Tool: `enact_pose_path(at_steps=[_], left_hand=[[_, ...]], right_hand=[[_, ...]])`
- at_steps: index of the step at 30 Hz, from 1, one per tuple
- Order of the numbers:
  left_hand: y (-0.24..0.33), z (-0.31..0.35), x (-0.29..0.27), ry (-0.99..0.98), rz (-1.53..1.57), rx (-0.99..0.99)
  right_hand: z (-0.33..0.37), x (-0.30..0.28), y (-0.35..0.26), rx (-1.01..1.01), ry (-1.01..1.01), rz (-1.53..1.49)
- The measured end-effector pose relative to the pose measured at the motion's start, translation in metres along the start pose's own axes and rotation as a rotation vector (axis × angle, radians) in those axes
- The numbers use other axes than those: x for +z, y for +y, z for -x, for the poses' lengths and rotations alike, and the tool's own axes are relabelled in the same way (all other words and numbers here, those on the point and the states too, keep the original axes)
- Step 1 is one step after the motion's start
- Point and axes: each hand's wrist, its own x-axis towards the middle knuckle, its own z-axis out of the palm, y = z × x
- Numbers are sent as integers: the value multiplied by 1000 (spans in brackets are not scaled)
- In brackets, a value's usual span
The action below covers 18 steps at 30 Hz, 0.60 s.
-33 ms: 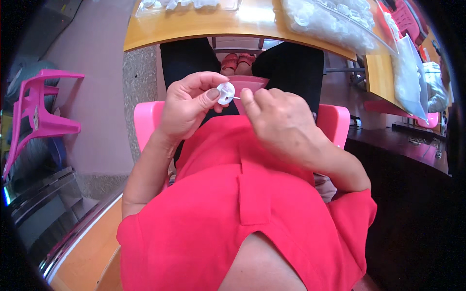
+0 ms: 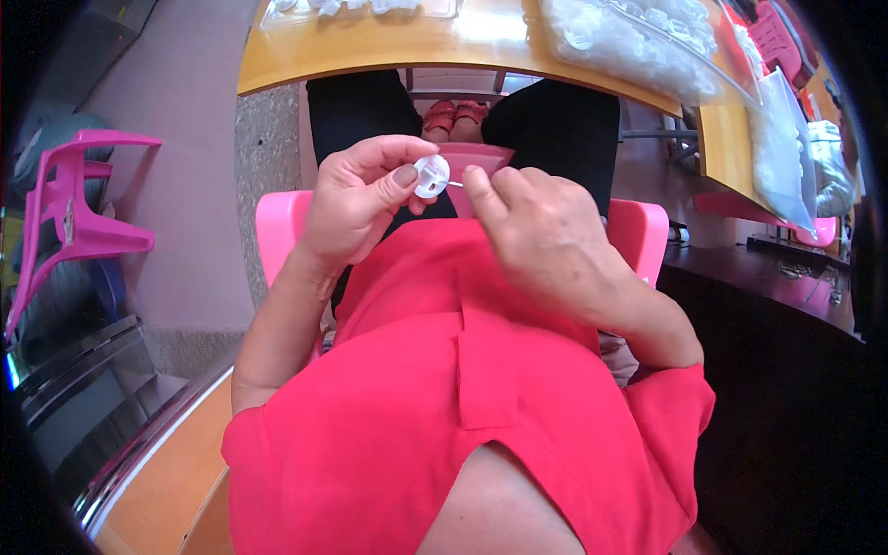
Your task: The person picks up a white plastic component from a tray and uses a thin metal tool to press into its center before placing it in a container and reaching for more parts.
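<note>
Above my lap, my left hand (image 2: 363, 199) pinches a small round white plastic piece (image 2: 431, 176) between thumb and fingers. The piece has a raised rim and a small dark slot. My right hand (image 2: 541, 227) is closed just to the right of it, with the back of the hand up. From its fingertips a thin pale rod (image 2: 455, 184) reaches to the edge of the round piece. The rest of the rod is hidden inside the right hand, so I cannot make out what tool or part it is.
A wooden table (image 2: 388, 57) spans the far side, bearing a clear tray (image 2: 435, 9) and a large clear bin (image 2: 638, 55) of white plastic pieces. A pink plastic stool (image 2: 88, 213) stands left. A dark low surface (image 2: 758, 277) lies right. Pink chair arms (image 2: 282, 231) flank me.
</note>
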Motion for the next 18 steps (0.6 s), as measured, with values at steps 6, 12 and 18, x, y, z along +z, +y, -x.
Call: enact_pose_path(at_steps=[6, 12, 18], left_hand=[[6, 4, 3, 10, 32, -49], [6, 6, 5, -7, -28, -43], [5, 6, 7, -13, -95, -77]], right_hand=[[4, 1, -5, -14, 88, -3], [0, 4, -8, -42, 142, 71], [-2, 2, -10, -100, 76, 176]])
